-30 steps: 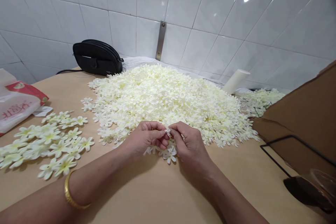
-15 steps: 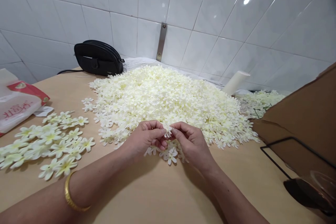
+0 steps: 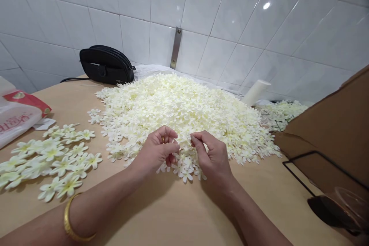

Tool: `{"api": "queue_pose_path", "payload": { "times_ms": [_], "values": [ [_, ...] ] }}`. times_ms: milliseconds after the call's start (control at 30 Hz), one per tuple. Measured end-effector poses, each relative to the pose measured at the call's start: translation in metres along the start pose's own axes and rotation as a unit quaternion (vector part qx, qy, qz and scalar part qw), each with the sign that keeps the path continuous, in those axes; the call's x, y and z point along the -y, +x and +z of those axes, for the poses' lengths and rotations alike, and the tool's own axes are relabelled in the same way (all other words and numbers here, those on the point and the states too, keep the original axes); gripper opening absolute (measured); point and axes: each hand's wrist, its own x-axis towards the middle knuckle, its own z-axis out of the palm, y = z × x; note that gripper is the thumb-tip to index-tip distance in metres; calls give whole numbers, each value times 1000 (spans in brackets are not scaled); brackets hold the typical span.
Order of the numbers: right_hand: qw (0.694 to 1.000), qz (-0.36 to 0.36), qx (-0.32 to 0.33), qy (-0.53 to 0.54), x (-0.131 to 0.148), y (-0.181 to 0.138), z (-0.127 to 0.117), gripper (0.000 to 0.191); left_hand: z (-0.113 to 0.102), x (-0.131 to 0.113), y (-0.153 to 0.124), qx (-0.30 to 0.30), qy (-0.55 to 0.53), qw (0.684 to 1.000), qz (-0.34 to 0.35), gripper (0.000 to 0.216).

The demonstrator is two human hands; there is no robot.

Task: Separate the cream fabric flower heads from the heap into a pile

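Both hands are held over the near edge of a large heap of white artificial flower heads (image 3: 173, 103) with pale yellow centres. My left hand (image 3: 161, 148) has its thumb and forefinger apart, the other fingers loosely curled, and nothing visible between them. A short gap separates it from my right hand (image 3: 211, 155), whose thumb and forefinger are pinched together. Whatever lies in that pinch is too small to make out against the white petals. Below and between the hands, a few loose flower heads (image 3: 186, 171) lie at the front of the heap.
Larger yellow-centred flowers (image 3: 52, 157) lie at left, near a red and white plastic bag (image 3: 17, 111). A black purse (image 3: 105, 65) stands by the tiled wall. At right are a white roll (image 3: 255, 93), a cardboard box (image 3: 331, 123) and dark glasses (image 3: 328, 209).
Both hands were together at one small white flower. Now they have drawn apart, the left thumb and forefinger have parted, and that flower no longer shows between them.
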Motion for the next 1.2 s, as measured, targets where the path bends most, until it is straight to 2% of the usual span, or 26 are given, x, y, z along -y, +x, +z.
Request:
{"api": "queue_pose_path", "payload": {
  "times_ms": [100, 300, 633, 900, 1067, 1200],
  "values": [
    [998, -46, 16, -29, 1, -2, 3, 19, -1, 2, 1, 18, 3, 1000, -11, 16],
    [994, -85, 52, -56, -2, -4, 7, 22, -1, 3, 2, 42, 15, 998, -34, 20],
    [991, -100, 59, -62, 2, -5, 8, 23, -1, 5, 3, 38, 35, 997, -50, 20],
    [993, -77, 75, -44, -1, -5, 9, 22, 2, 1, 1, 25, 39, 998, -46, 19],
    [995, -73, 56, -35, 1, -4, 9, 20, 1, 2, 2, 12, 29, 999, -38, 18],
    [995, -68, -8, -79, -4, 2, 2, 19, 0, 2, 3, -10, 32, 999, -41, 18]
  ]
}}
